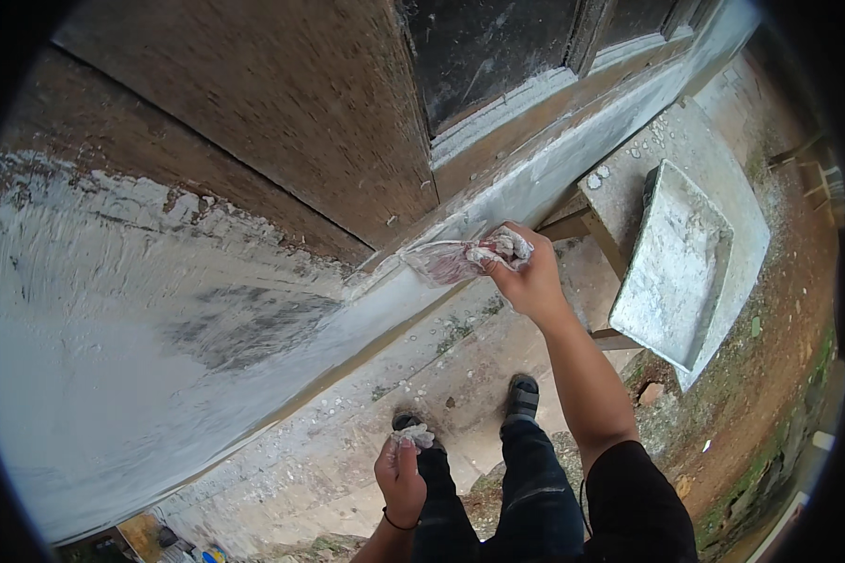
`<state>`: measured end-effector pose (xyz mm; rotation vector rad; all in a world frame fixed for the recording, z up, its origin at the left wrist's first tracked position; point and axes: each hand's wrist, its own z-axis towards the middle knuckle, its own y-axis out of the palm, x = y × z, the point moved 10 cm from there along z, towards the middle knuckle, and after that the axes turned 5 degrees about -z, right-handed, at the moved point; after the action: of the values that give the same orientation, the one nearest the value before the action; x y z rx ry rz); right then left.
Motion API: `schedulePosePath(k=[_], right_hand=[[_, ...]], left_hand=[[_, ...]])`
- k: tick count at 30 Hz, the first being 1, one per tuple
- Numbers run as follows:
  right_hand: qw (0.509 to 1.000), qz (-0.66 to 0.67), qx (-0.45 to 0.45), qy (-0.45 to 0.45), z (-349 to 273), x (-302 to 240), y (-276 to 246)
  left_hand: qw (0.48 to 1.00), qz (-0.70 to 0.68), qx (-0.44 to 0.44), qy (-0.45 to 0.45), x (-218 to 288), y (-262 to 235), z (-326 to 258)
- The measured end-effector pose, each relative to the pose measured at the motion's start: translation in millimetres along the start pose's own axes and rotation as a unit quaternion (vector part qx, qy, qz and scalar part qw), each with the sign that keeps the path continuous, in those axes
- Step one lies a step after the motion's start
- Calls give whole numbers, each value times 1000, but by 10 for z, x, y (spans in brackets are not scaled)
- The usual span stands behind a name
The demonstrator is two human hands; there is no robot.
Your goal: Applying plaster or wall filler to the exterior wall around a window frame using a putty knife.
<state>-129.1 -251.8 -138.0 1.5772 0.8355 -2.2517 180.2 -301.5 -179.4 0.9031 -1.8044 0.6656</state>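
Observation:
My right hand (528,279) grips a putty scraper (446,261) caked with white paste, its wide reddish blade pointing left. The blade lies against the edge of the white wall (385,305), just below the brown wooden frame. Thick white paste covers the scraper's grip, so its shape is partly hidden. Lower down, in front of my legs, my left hand (403,483) is closed on a whitish crumpled lump (413,434), held between thumb and fingers. Whether that lump is paste or a smeared rag I cannot tell. Grey streaks and rough white paste mark the wall at left.
At right, a spattered table (737,291) with wooden legs bears a white-crusted rectangular tray (620,324). Dark window panes (488,56) sit in the wooden frame (253,103) above. My feet stand on a tiled ledge (347,460) strewn with white crumbs; brown soil lies beyond the table.

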Motion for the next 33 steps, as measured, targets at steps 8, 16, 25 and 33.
schedulePosePath(k=[8, 16, 25, 33], right_hand=[[1000, -8, 15, 5, -15, 81, -283], [973, -160, 134, -98, -594, -625, -92], [949, -235, 122, -170, -888, -1083, 970], [956, -204, 102, -186, -1120, -1230, 1124]], left_hand=[[999, -26, -18, 17, -2, 145, 61], [1000, -13, -26, 3, -6, -125, 105], [1000, -4, 16, 11, 124, -743, 241], [999, -1, 18, 31, 178, -917, 261]])
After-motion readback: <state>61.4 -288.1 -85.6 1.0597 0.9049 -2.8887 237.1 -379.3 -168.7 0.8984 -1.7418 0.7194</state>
